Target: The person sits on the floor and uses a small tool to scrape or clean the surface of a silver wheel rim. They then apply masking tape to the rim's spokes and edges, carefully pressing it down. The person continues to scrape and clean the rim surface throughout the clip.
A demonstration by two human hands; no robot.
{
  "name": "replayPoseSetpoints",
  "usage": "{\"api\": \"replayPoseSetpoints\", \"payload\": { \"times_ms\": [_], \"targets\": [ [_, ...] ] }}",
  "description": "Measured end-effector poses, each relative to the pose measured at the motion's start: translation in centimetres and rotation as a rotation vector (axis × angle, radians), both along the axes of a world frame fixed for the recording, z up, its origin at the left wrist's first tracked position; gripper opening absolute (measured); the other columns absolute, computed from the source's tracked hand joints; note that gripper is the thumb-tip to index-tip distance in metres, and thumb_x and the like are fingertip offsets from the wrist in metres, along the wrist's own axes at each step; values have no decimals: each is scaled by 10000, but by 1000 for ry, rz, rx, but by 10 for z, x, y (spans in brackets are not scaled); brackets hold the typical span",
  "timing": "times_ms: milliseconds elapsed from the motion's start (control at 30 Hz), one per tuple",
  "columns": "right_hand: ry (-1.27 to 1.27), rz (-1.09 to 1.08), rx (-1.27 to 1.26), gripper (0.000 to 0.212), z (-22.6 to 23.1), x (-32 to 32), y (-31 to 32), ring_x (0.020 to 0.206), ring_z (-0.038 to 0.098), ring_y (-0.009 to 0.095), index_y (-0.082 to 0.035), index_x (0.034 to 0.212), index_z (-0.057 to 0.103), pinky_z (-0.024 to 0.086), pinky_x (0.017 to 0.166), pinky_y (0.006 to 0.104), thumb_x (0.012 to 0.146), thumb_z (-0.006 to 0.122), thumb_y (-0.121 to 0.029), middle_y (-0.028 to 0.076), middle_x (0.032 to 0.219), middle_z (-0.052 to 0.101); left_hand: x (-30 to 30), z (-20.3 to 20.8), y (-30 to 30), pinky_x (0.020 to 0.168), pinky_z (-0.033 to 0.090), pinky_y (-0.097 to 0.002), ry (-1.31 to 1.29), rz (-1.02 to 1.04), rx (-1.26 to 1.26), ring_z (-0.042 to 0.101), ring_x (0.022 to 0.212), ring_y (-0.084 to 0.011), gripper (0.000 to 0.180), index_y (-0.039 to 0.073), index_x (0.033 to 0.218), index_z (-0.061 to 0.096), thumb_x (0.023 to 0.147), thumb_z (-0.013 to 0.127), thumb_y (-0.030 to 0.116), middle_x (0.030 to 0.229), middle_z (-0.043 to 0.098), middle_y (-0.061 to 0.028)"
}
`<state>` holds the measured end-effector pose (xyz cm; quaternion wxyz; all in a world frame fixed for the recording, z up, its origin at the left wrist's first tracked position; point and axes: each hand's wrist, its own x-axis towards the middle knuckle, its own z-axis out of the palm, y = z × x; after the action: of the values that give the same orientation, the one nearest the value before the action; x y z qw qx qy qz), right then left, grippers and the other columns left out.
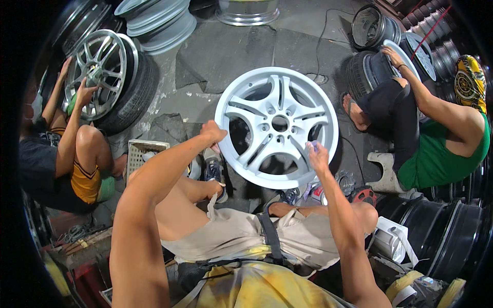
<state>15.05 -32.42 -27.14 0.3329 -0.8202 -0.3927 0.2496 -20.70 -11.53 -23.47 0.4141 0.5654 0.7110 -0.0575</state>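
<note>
Big white metal wheel rim with five double spokes (277, 126), standing up at frame centre on grey floor (226, 56). Left hand (212, 132) curled tight around rim's left edge. Right hand (317, 155) pinching small pale thing against lower right rim.

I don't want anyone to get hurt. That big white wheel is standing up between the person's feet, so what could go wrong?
The white wheel stands on its edge, steadied only by the left hand on its rim. It might tip or roll onto the feet below. The right hand works close against the spokes, so fingers could perhaps get pinched. Small things lie on the floor by the feet and could cause a slip.
</note>
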Motion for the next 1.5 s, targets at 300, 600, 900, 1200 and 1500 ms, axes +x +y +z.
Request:
{"api": "replayPoseSetpoints", "payload": {
  "times_ms": [300, 600, 900, 1200, 1500],
  "targets": [
    [-108, 543, 154, 264, 70, -87, -51, 909, 714, 339, -14, 1139, 724, 563, 809, 400, 906, 598, -4, 184, 1031, 731, 44, 56, 103, 936, 564, -447, -578, -180, 554, 697, 1100, -391, 371, 50, 1113, 753, 831, 672, 277, 1141, 735, -223],
    [-556, 993, -454, 266, 103, 18, -47, 919, 725, 394, -39, 1022, 755, 600, 827, 455, 831, 572, -7, 203, 995, 742, 66, 66, -45, 1112, 364, -667, 245, -1358, 52, 465, 1413, -414, 526, 50, 1326, 665, 834, 709, 234, 1531, 500, -210],
    [-450, 1054, -308, 289, 50, 0, -44, 803, 712, 418, -44, 1013, 778, 581, 758, 490, 783, 606, -22, 253, 854, 720, 61, 103, -90, 1004, 499, -558, 190, -1500, -82, 579, 1317, -396, 501, 51, 1290, 691, 810, 716, 194, 1396, 615, -228],
    [-509, 920, -68, 264, 24, -38, -54, 806, 717, 405, -82, 914, 798, 593, 759, 454, 772, 597, 13, 203, 851, 737, 71, 206, -9, 970, 551, -478, -19, -1114, 398, 695, 1098, -392, 332, 51, 1170, 736, 891, 602, 172, 1136, 727, -238],
    [-340, 831, -252, 300, 11, -77, -9, 848, 714, 436, -90, 964, 793, 590, 832, 487, 736, 599, -83, 236, 909, 732, 47, 229, -4, 914, 549, -468, -3, -1051, 341, 706, 1060, -358, 380, 83, 1205, 728, 925, 629, 320, 1138, 736, -207]
  ]
}}
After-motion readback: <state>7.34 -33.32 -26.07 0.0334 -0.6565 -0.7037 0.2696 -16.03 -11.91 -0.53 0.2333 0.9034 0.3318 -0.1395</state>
